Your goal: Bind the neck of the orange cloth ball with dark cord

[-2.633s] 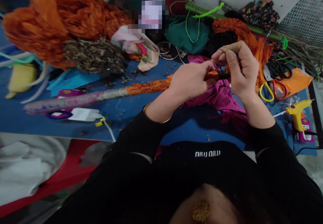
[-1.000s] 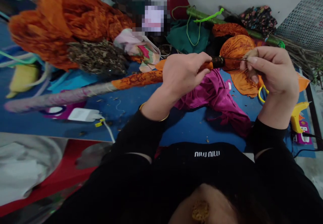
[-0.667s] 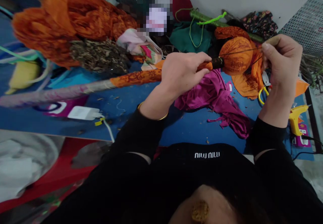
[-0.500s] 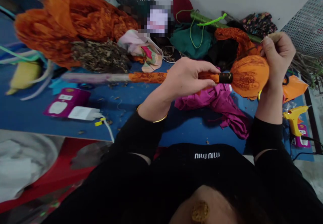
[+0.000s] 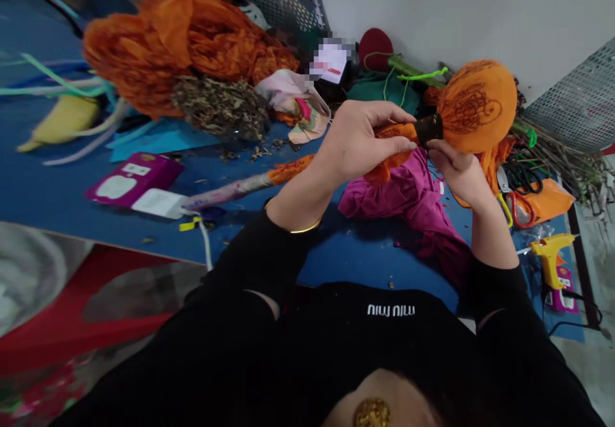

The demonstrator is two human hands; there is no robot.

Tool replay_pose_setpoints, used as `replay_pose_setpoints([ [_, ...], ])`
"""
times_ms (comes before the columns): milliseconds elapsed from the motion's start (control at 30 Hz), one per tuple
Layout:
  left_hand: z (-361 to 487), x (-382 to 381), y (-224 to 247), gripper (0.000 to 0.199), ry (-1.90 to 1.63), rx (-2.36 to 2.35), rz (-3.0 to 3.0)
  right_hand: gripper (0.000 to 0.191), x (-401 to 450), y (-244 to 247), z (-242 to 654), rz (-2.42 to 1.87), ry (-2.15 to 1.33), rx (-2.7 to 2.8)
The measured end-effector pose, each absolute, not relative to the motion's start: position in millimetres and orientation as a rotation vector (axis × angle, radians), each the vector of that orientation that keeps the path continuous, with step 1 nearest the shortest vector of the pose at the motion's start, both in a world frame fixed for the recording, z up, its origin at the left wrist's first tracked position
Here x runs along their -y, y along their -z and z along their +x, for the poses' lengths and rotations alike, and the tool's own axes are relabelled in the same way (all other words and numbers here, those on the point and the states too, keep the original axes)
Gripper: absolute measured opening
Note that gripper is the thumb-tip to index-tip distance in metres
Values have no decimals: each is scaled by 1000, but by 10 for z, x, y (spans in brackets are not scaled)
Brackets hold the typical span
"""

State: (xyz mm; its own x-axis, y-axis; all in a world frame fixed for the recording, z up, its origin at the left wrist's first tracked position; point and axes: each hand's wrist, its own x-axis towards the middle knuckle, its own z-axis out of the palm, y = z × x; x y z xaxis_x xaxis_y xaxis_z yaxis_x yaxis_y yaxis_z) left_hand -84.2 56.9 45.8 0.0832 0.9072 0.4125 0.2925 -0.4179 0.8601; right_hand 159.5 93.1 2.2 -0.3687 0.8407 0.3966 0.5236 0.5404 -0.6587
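Note:
My left hand (image 5: 358, 142) is closed round the orange-wrapped stick (image 5: 291, 169), just left of a dark band (image 5: 429, 129). Past that band a round head covered in patterned orange cloth (image 5: 478, 106) points up to the right. My right hand (image 5: 459, 174) has its fingers pinched at the lower edge of the band; a thin strand there is too small to make out. The stick's bare, pale end (image 5: 225, 193) slants down to the left. Magenta cloth (image 5: 408, 202) lies on the blue table beneath my hands.
Orange cloth (image 5: 177, 42) and dried brown plant matter (image 5: 221, 103) are heaped at the back left. A purple box (image 5: 134, 177) lies in front of them. Scissors (image 5: 523, 209) and a yellow glue gun (image 5: 552, 254) are on the right. A wall (image 5: 446, 10) stands behind.
My right hand has come down from the far side of the orange head to the dark band. The head has risen and the stick's left end has dipped. The view has shifted slightly.

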Motion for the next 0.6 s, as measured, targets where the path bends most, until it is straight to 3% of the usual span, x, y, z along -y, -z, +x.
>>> replay_pose_setpoints([
  [200,-806,-566,-464,23,-1250,-1189,1811,33,-726,-102,1279,-953,-674,1958],
  [400,-846,-658,-442,29,-1311,-1135,1735,44,-440,-231,1259,-791,-314,1885],
  [600,-782,-700,-372,36,-1135,-1152,1867,53,-521,-113,1131,-582,-851,1536],
])
